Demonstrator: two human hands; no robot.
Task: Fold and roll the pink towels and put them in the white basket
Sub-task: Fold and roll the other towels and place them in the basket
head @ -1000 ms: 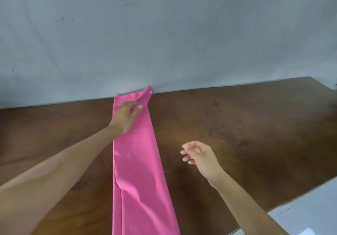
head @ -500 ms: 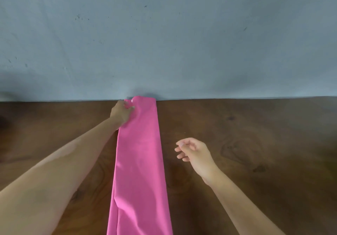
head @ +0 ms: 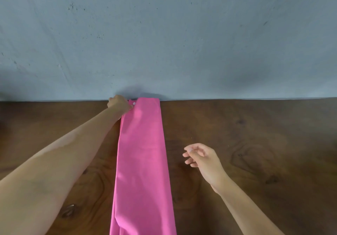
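Towel: your long pink cloth towel (head: 142, 161), folded into a narrow strip, lies flat on the dark brown wooden table (head: 255, 143). It runs from the bottom edge of the view straight away from you, and its far end touches the foot of the grey-blue wall (head: 182, 34).
Towel detail: a small white dot shows near the towel's far left corner; you cannot tell what it is.
Left hand: your left hand (head: 119, 103) sits at the towel's far left corner, fingers curled and pinching the cloth edge there. Your forearm stretches across the table on the towel's left side.
Right hand: your right hand (head: 202, 157) hovers over the table to the right of the towel, about level with the middle of its visible length and apart from its edge. Its fingers are loosely curled and it holds nothing.
Table: the wood shows dark knots on both sides of the towel.
Wall: scuffed and marked, it rises directly behind the towel's far end.
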